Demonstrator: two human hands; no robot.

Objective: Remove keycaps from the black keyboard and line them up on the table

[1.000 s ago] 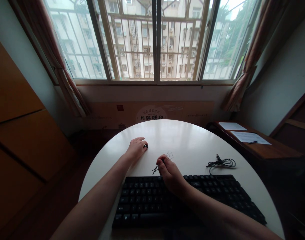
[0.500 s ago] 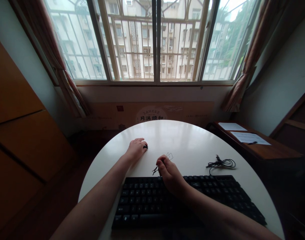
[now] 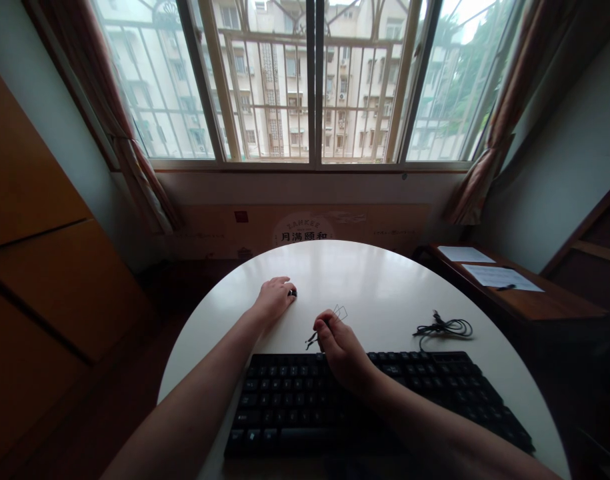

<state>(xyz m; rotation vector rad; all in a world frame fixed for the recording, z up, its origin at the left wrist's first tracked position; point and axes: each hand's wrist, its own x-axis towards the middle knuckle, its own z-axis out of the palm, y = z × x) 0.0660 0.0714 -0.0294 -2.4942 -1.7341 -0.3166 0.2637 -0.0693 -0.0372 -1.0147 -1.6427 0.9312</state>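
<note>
My left hand (image 3: pixel 275 299) rests on the round white table (image 3: pixel 385 287), fingers curled over a small dark object (image 3: pixel 293 292) that I cannot make out. My right hand (image 3: pixel 342 350) hovers at the far edge of a black keyboard (image 3: pixel 425 393), pinching a thin wire tool (image 3: pixel 335 315) whose looped end sticks out past the fingertips. The keyboard lies along the table's near edge, under my right wrist and forearm.
A coiled black cable (image 3: pixel 442 327) lies on the table right of my right hand. A dark wooden side desk (image 3: pixel 525 300) with papers (image 3: pixel 499 276) stands to the right. A wooden cabinet (image 3: pixel 45 267) is on the left; a barred window (image 3: pixel 309 80) is ahead.
</note>
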